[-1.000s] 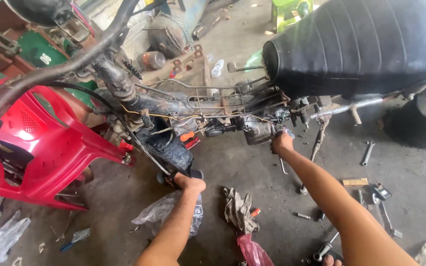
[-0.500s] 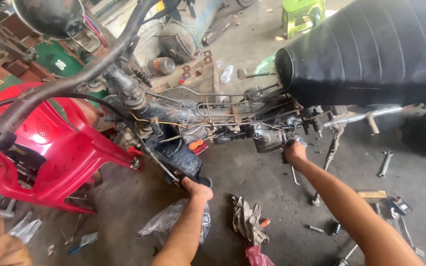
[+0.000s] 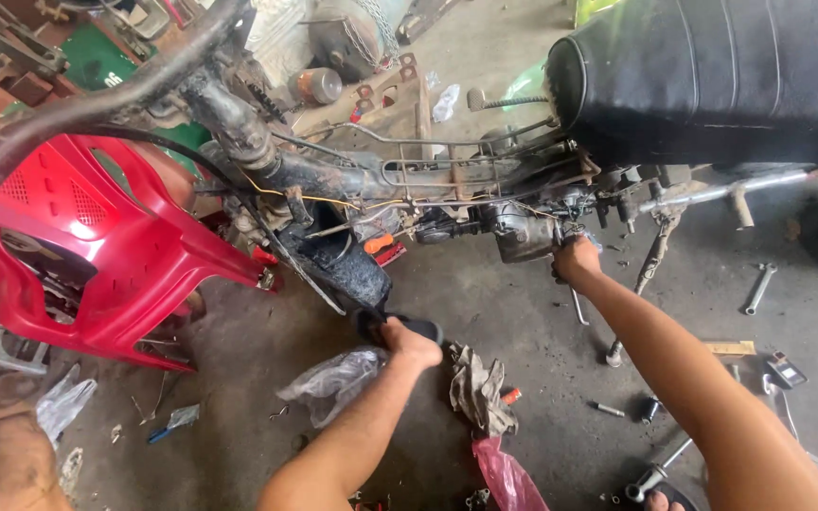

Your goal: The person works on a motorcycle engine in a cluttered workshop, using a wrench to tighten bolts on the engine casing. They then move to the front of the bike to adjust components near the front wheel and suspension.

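Black and greasy, the plastic leg-shield panel (image 3: 343,260) hangs under the stripped motorcycle frame (image 3: 428,180), and the left hand (image 3: 409,343) is closed around its lower tip; a second ago that hand sat lower and further left in view, so the reach has carried up toward the bike's middle while the grip on the panel's end has not let go; the right hand (image 3: 575,257) is clenched against the grey engine part (image 3: 523,232) just below the black seat (image 3: 712,76), fingers curled on something small that cannot be made out; it was at the same spot in both earlier views, so only the viewpoint and the left arm have shifted, and both hands read as holding steady on the bike rather than fetching anything. On the concrete floor (image 3: 542,312) a dirty rag (image 3: 480,388) and a clear plastic bag (image 3: 333,383) lie near the left forearm; a wrench (image 3: 759,289) lies well apart to the right; a red plastic chair (image 3: 97,246) stands beside the front of the frame.
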